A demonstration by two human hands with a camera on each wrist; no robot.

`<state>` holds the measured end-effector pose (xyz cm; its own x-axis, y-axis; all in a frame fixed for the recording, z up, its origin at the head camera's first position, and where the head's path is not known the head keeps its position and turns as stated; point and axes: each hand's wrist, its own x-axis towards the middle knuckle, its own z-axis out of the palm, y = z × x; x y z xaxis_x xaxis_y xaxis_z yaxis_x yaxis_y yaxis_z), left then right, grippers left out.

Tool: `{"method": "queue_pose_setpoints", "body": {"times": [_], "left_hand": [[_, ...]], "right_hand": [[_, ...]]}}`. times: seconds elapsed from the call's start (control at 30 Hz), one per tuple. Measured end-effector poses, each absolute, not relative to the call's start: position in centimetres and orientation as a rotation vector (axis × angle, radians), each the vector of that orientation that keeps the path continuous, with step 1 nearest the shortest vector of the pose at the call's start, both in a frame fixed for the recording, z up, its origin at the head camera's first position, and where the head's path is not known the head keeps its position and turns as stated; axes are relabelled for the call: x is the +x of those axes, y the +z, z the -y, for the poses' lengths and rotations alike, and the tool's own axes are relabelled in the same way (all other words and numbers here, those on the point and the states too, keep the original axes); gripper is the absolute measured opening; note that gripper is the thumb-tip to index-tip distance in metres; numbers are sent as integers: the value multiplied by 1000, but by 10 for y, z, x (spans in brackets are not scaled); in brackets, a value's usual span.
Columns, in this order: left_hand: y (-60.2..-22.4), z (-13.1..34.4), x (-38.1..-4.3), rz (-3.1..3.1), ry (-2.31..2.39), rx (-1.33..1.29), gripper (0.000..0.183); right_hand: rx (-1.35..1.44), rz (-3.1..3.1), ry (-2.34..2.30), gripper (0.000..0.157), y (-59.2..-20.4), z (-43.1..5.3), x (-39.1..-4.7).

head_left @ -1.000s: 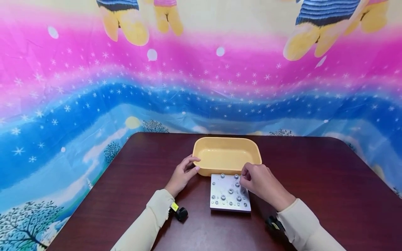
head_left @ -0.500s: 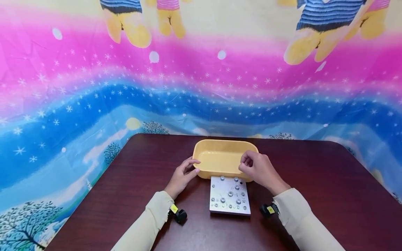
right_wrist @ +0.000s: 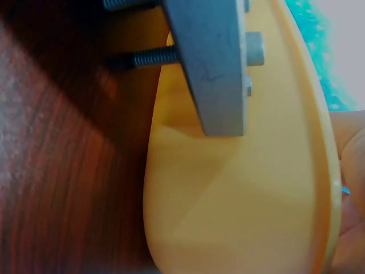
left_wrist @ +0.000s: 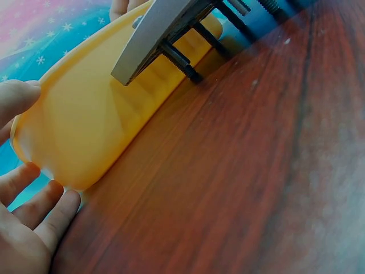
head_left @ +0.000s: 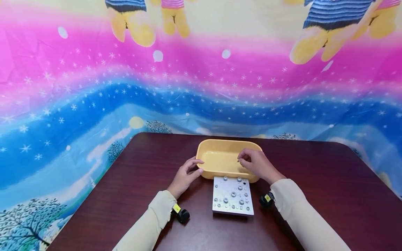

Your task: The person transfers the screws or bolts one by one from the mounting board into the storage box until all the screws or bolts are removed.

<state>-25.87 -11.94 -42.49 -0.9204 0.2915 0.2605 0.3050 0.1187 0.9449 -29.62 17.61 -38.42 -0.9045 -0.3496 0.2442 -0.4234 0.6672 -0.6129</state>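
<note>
My left hand (head_left: 183, 177) holds the left end of a yellow plastic container (head_left: 220, 159), index finger over the rim. In the left wrist view its fingertips (left_wrist: 67, 202) lie against the end wall. Over the right part of the container is my right hand (head_left: 258, 164), thumb and index pinching a small screw (head_left: 238, 161), mostly hidden by the fingers. In front of the container sits a square metal plate (head_left: 221, 190) bearing several socket-head screws (head_left: 233, 194); a dark hole (head_left: 244, 183) shows near its far right corner. Threaded shanks (left_wrist: 179, 60) stick out beneath the plate.
The dark red-brown wooden table (head_left: 157, 160) has rounded far corners. A printed cloth backdrop (head_left: 201, 83) hangs behind it. Small black wrist cameras (head_left: 181, 214) sit at both cuffs. The plate's far edge meets the container's near wall in the head view.
My right hand has lifted off the plate's far right corner and moved back over the container, a small screw between its fingers. The hole it covered now shows. My left hand keeps its hold.
</note>
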Motion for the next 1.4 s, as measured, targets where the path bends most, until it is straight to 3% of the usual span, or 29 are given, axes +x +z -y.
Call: {"method": "queue_pose_setpoints", "body": {"times": [0.63,1.17,1.4], "left_hand": [[-424,117,-258,2316,-1982,-642,32],[-423,118,-257,2311,-2005,-627,33],[-424,119,-257,2312,-1999,-633,33]], "right_hand": [[663,2935,970,8,-386,-171,-314],[635,2931,964,24,-387,-170,-315],[655,2859,1082,23,-377,-170,-305]]}}
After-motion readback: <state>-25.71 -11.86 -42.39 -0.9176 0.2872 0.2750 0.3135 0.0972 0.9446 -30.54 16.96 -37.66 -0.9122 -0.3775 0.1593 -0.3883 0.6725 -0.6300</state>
